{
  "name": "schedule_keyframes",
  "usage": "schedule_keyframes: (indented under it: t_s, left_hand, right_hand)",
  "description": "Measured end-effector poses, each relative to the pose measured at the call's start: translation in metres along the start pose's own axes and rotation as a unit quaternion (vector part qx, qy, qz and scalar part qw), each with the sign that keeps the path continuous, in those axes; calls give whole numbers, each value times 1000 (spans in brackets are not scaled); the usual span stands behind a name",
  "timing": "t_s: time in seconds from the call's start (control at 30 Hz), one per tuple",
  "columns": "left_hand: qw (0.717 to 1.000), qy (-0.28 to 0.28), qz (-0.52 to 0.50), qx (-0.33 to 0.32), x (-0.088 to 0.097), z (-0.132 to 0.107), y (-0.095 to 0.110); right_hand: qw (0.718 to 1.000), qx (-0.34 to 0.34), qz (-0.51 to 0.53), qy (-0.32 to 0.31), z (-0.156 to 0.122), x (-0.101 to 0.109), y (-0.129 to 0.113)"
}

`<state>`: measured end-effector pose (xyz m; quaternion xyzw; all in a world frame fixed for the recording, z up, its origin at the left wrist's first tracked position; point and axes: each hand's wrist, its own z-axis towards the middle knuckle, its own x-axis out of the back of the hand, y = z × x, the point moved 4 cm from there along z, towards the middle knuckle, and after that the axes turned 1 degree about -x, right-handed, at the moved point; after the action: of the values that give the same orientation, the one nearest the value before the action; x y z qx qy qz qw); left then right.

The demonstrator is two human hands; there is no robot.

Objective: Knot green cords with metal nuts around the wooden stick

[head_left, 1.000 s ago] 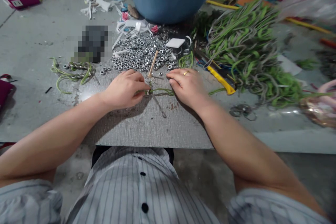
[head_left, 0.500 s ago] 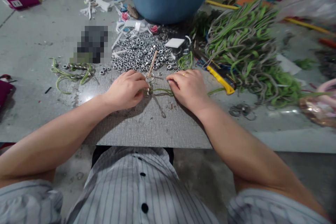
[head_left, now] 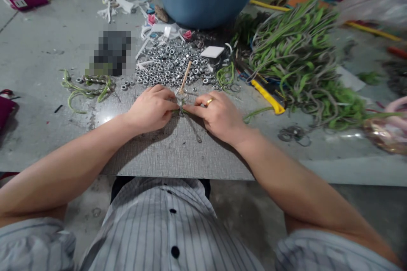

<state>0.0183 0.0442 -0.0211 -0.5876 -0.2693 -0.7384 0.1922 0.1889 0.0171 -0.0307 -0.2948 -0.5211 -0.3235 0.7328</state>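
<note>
My left hand (head_left: 152,108) is closed in a pinch on the green cord (head_left: 181,109) at a small knot, low over the table. From the other side my right hand (head_left: 219,114), wearing a gold-coloured ring, meets it; thumb and forefinger close on the same cord beside the knot. Just beyond the fingertips lie a thin metal ring (head_left: 182,93) and a light wooden stick (head_left: 187,75) that points away from me. A thin grey loop (head_left: 199,138) trails from the knot toward me. My fingers partly cover the knot.
Behind my hands spreads a heap of metal nuts (head_left: 165,65), with a blue basin (head_left: 203,4) beyond. A yellow utility knife (head_left: 269,95) and a pile of green and grey cords (head_left: 295,51) lie right. Knotted cord with nuts (head_left: 90,87) lies left.
My right hand has moved left along the cord, up to the knot and close to my left hand. My left hand has stayed in place.
</note>
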Motion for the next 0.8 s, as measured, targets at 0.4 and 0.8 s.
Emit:
schedule_keyframes:
  t_s: [0.4,0.8]
  left_hand:
    - [1000,22,-14,-7,7,0,4]
    - [1000,2,-10,-28,-1,0,2]
  right_hand:
    - [1000,-8,6,-22,0,0,0]
    - [1000,24,-8,-1,-2,-4,1]
